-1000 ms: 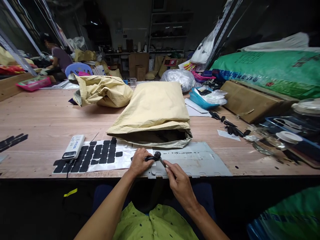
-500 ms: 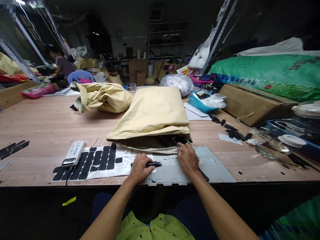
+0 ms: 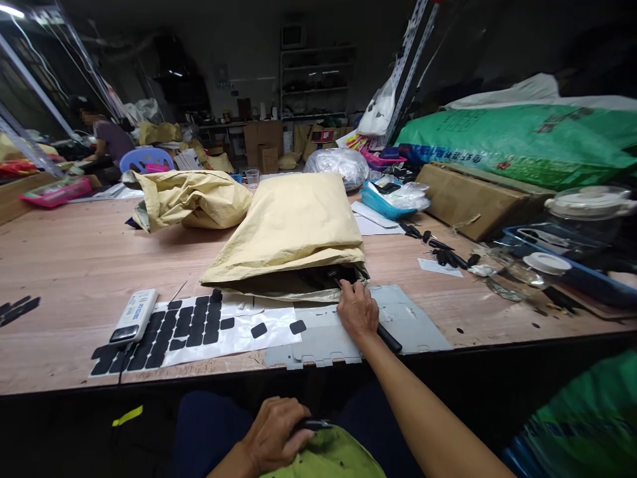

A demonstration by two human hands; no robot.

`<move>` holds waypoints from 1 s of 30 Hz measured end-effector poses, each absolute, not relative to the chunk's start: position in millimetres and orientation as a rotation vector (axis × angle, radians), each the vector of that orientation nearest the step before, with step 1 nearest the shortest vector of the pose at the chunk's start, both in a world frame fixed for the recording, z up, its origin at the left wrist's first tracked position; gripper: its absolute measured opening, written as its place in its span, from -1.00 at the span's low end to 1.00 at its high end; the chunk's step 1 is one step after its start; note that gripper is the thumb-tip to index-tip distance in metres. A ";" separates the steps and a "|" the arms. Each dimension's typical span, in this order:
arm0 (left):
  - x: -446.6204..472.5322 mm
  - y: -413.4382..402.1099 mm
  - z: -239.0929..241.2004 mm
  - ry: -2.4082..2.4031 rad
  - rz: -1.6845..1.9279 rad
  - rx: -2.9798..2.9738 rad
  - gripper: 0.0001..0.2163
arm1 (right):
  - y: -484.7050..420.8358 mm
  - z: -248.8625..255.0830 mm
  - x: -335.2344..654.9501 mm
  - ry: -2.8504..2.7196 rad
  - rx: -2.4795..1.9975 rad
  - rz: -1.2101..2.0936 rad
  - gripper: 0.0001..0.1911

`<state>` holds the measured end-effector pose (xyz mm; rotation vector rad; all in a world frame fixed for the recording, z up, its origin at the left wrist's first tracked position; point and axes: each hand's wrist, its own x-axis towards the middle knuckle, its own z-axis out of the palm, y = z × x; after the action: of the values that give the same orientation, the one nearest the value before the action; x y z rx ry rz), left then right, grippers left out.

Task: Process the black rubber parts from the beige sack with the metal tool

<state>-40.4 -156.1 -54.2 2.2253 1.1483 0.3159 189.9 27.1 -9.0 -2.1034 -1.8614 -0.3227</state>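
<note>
My left hand [image 3: 279,430] is over my lap below the table edge, closed around a slim black pen-like tool [image 3: 313,423] with a shiny tip. At the mouth of a large cream paper sack [image 3: 303,212], my right hand [image 3: 358,307] has its fingers curled and closed. What they hold is mostly hidden, against the sack's dark opening. A black rod-shaped piece [image 3: 389,338] shows beside the right wrist on a grey board [image 3: 418,325]. Left of that board lies a white sheet [image 3: 233,338] with rows of black rounded-square stickers [image 3: 182,318].
A white handheld device [image 3: 134,315] with a cable rests on the sheet's left end. Behind stands a second crumpled sack [image 3: 199,199]. Black parts [image 3: 448,255], a blue tray [image 3: 388,202] and a cardboard box [image 3: 472,199] are at right. A person [image 3: 112,136] sits far left.
My left hand has moved from the table down over my lap with the black tool. My right hand stays at the sack's mouth. The view has shifted to the right.
</note>
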 end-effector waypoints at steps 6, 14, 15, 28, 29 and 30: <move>-48.5 -151.9 -97.7 1.650 -0.275 1.731 -0.62 | 27.1 -10.1 189.8 -1.860 -2.095 -0.327 -0.62; -2.9 -94.6 23.6 0.848 0.002 1.856 -0.77 | 27.3 -10.3 190.0 -1.877 -2.118 -0.319 -0.62; 2.2 -74.9 37.8 0.803 0.150 1.857 -0.80 | 27.3 -10.0 189.9 -1.879 -2.120 -0.320 -0.62; 34.8 84.6 43.8 1.580 0.148 2.267 -0.69 | 28.5 -6.8 190.7 -1.888 -2.113 -0.289 -0.63; 35.9 84.8 43.8 1.589 0.127 2.267 -0.72 | 28.5 -7.0 190.7 -1.885 -2.113 -0.288 -0.63; 36.5 84.5 44.2 1.597 0.108 2.267 -0.75 | 28.5 -7.2 190.7 -1.883 -2.114 -0.288 -0.63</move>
<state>36.5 84.5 44.2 2.2668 1.5968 0.1083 190.7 28.5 -7.2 -2.1138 -1.8834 -0.2879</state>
